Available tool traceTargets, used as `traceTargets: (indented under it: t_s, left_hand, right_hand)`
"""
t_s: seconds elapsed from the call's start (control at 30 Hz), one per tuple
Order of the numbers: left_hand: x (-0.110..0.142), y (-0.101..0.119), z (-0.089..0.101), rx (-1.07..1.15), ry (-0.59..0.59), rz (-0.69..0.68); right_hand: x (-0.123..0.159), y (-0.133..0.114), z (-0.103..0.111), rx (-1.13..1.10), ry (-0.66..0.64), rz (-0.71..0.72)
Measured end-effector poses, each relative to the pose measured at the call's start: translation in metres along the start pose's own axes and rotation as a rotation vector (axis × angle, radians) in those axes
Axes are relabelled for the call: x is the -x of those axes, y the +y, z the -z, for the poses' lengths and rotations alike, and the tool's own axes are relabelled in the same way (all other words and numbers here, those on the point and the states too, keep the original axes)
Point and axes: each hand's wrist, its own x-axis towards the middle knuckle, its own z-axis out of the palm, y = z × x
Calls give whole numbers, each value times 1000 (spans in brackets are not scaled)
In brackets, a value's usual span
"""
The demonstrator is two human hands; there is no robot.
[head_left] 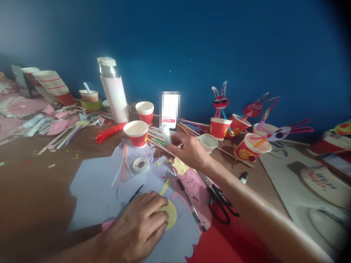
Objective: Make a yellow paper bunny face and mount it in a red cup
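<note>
My left hand (146,223) rests on the blue-grey paper, its curled fingers holding a yellow paper circle (172,214) by its left side. A dark pointed tip (136,193) sticks out beyond that hand; the rest of it is hidden. Farther forward, my right hand (189,148) is closed around a small, blurred white tube (165,134), held upright near the phone (169,109). A roll of white tape (140,166) lies between the hands. Just right of the yellow circle are a pen (189,202) and black-handled scissors (221,204).
Red paper cups (136,134) and a white flask (113,95) stand toward the blue wall. Cups with paper-faced figures (221,128) stand at right, near a small pale bowl (208,143). Paper scraps (59,126) litter the left; red paper (227,241) lies in front.
</note>
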Motion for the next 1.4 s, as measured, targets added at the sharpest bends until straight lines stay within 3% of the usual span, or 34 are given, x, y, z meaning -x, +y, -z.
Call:
traceTargets:
  t_s: [0.07, 0.17, 0.23, 0.33, 0.5, 0.63, 0.87, 1.1, 1.27, 1.4]
  left_hand:
    - [0, 0, 4, 27, 23, -2]
    - [0, 0, 10, 104, 73, 9]
    - [0, -1, 13, 181, 98, 16]
    - [1, 0, 15, 276, 126, 37]
    - [1, 0, 12, 326, 171, 199]
    - [1, 0, 12, 362, 197, 275]
    - [4, -3, 15, 376, 202, 209]
    - [12, -5, 8, 211, 214, 197]
    - [3, -1, 14, 350, 188, 153]
    - [1, 0, 18, 479, 193, 281]
  right_hand:
    - [16, 0, 6, -141, -11, 6]
    - [46, 3, 3, -811, -84, -129]
    - [65, 4, -2, -968, -153, -206]
    - [86, 1, -6, -1102, -186, -202]
    - [101, -12, 1, -995, -339, 8]
    - [109, -16, 3, -749, -428, -3]
    - [111, -12, -8, -559, -429, 109]
    - [113, -13, -12, -462, -438, 190]
    - [114, -12, -12, -456, -428, 188]
    - [112, -12, -11, -495, -420, 113]
